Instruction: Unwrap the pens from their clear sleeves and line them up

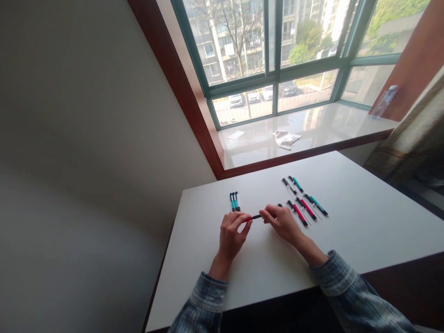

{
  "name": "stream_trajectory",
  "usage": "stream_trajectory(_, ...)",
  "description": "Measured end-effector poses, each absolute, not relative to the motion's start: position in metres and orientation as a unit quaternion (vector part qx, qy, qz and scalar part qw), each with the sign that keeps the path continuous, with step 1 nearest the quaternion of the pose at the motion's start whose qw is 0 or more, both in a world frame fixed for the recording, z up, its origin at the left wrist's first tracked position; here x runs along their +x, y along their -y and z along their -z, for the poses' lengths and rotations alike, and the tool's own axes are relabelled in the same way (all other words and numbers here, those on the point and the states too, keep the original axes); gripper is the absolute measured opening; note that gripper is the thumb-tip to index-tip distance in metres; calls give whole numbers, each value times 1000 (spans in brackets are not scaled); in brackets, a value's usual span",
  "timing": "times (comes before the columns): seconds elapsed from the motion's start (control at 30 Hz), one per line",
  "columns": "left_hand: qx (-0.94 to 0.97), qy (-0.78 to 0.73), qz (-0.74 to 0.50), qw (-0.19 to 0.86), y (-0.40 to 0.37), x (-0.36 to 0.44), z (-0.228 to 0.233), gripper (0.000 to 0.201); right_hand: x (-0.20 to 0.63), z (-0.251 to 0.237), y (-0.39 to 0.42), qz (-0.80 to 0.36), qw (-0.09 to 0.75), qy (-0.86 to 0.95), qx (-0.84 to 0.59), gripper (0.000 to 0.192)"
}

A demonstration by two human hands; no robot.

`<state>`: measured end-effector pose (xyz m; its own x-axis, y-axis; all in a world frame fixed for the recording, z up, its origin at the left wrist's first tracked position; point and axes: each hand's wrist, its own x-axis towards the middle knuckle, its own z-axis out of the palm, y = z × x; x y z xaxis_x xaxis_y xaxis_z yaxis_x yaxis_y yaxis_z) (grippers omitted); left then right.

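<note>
Between my two hands, above the white table (194, 249), a pen (257, 216) with a red part and a black part is held roughly level. My left hand (231, 236) pinches its red end between thumb and fingers. My right hand (282, 223) is closed at the black end, and its fingers hide that tip. Just beyond my left hand, several finished-looking pens (235, 201) in teal and white lie side by side. Right of my right hand lie pen parts: red barrels (300, 214), teal barrels (319, 206), black pieces (285, 182) and thin refills.
A windowsill (256, 152) runs behind the table, bearing a crumpled white cloth (286, 139), a paper scrap (236, 135) and a clear bottle (384, 102). To the left rises a wall (104, 185); a curtain (409, 129) hangs at the right.
</note>
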<state>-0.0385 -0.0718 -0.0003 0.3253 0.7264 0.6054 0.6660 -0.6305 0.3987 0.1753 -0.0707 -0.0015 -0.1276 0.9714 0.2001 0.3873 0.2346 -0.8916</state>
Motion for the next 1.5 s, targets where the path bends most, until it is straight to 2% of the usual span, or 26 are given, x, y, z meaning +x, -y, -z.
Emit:
stream_trajectory(0.1,808,-435,-394,44,72,-41,1,7,173,2,70,-391,452,645,-476,28)
stream_trajectory(0.27,800,-440,-405,50,73,-45,2,6,172,2,70,-398,466,652,-448,22)
stream_trajectory(0.4,802,-440,-401,53,74,-45,1,6,171,1,71,-376,429,670,-476,26)
stream_trajectory(0.57,799,-441,-406,56,75,-46,1,6,169,0,72,-380,442,681,-443,19)
stream_trajectory(1.5,808,-438,-392,39,76,-43,-3,5,171,-2,73,-345,419,713,-444,21)
